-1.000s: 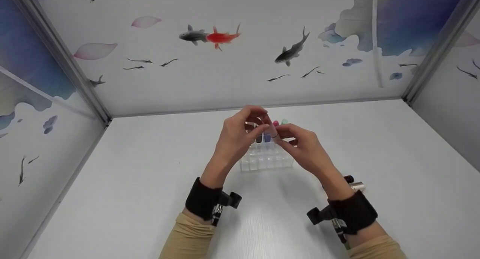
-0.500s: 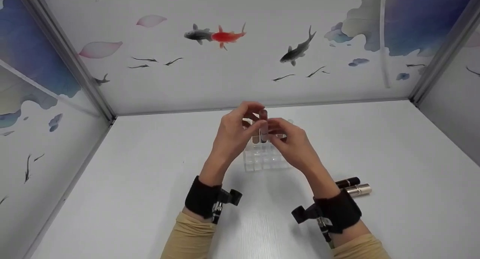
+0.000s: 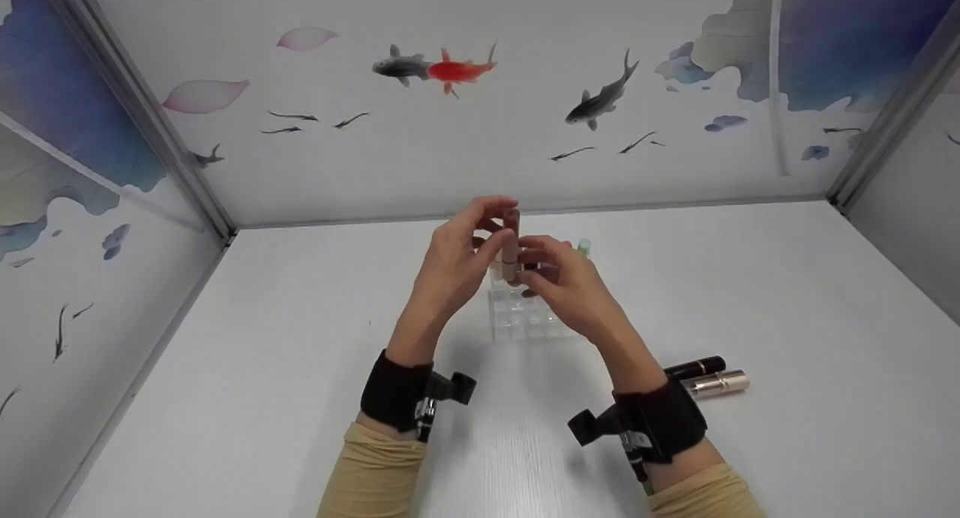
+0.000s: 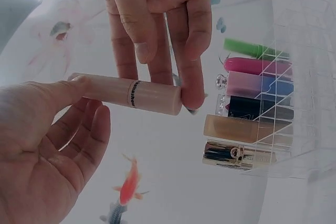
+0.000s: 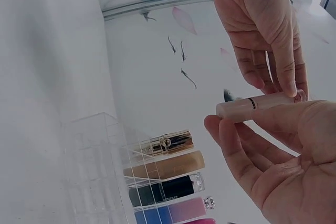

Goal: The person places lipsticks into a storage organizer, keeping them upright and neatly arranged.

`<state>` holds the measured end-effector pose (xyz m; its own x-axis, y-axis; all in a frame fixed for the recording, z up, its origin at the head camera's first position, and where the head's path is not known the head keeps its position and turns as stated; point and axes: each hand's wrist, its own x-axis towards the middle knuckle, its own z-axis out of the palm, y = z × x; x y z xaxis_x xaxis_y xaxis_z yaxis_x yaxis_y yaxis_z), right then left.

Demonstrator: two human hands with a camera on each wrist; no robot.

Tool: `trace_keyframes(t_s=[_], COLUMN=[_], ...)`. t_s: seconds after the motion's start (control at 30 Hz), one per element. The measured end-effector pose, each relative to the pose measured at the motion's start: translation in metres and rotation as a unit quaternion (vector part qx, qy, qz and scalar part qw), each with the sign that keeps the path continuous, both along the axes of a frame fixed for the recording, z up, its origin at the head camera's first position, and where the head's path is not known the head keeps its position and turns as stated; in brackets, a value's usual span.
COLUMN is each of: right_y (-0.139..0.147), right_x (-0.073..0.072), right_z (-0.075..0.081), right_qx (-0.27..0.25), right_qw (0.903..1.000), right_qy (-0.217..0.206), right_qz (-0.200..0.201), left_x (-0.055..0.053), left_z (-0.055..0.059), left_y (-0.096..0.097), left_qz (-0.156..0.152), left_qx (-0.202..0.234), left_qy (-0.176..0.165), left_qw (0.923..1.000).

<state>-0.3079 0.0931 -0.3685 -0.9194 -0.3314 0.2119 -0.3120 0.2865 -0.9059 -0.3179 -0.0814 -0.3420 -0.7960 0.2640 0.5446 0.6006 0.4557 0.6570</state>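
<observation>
In front of the holder, my left hand (image 3: 459, 252) pinches a pale pink lipstick (image 4: 152, 95) between thumb and fingers near its upper end. Dark lettering runs round the tube. My right hand (image 3: 566, 278) is at the lower part: its fingers reach behind the lipstick and one fingertip lies at the bottom end. The right thumb stands a little apart from the tube in the left wrist view. Behind the hands is a clear acrylic holder (image 3: 514, 324), where lipsticks stand in a row: gold (image 5: 178, 142), tan (image 5: 181, 163), black (image 5: 176, 188), pink-and-blue (image 5: 181, 209), magenta (image 4: 257, 66) and green (image 4: 244, 46).
A black tube (image 3: 701, 367) and a pale gold tube (image 3: 724, 384) lie side by side on the white table (image 3: 810, 315), next to my right wrist. Printed panels (image 3: 480, 158) wall in the table at the back and sides.
The lipstick went from tilted to nearly upright and shifted left with both hands. The right forearm moved left, so more of the two lying tubes shows.
</observation>
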Motion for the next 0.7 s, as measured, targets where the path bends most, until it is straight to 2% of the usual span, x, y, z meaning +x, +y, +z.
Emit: trace_keyframes(t_s=[0.33,0.57,0.7], right_y=[0.003,0.003,0.005], right_x=[-0.003,-0.006,-0.008], right_z=[-0.004,-0.01,-0.011], right_qx=[0.014,0.026,0.016], right_qw=[0.9998,0.9994,0.9997], right_qy=[0.007,0.002,0.006], right_qz=[-0.012,-0.022,-0.019], left_x=[-0.003,-0.006,-0.007], left_z=[-0.002,-0.006,-0.006], left_y=[-0.001,-0.005,-0.006], left_qz=[0.013,0.034,0.037], left_qx=[-0.019,-0.039,-0.039], left_qy=[-0.003,-0.018,-0.026], left_qw=[0.9997,0.9985,0.9982])
